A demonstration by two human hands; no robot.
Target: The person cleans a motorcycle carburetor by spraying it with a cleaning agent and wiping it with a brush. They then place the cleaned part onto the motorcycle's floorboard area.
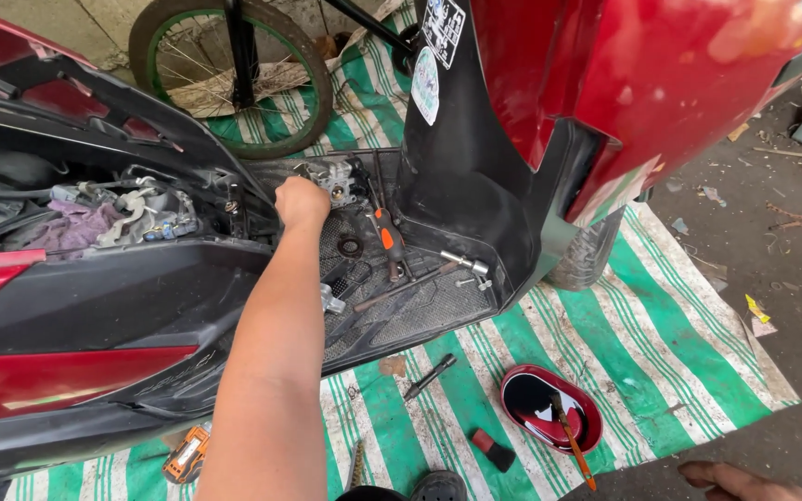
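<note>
The left hand (301,201) reaches out from the lower middle of the view, forearm running up and slightly right, to the rear of the scooter footboard (420,315). Its fingers are curled into a loose fist, knuckles up, and they close against the near side of a grey metal carburetor (338,181). The fingertips are hidden under the hand, so how firmly they grip cannot be told, but the hand is touching the part.

The carburetor sits at the far end of the footboard, just beside the black inner panel (447,167). It is blocky, with no clear long axis from here; its round opening faces roughly toward the camera.

Just right of it lies a screwdriver (385,237) with an orange and black handle, its long axis running up-left to down-right, handle nearest the viewer. A socket wrench (461,261) and a dark rod (401,288) lie across the footboard below it, both slanting up to the right.

On the green striped tarp (661,353) sit a red tray (549,408) holding another screwdriver (570,436), and a loose bolt tool (431,376).

At the lower right edge a part of the right hand (740,481) shows, near the ground; its fingers cannot be told.
</note>
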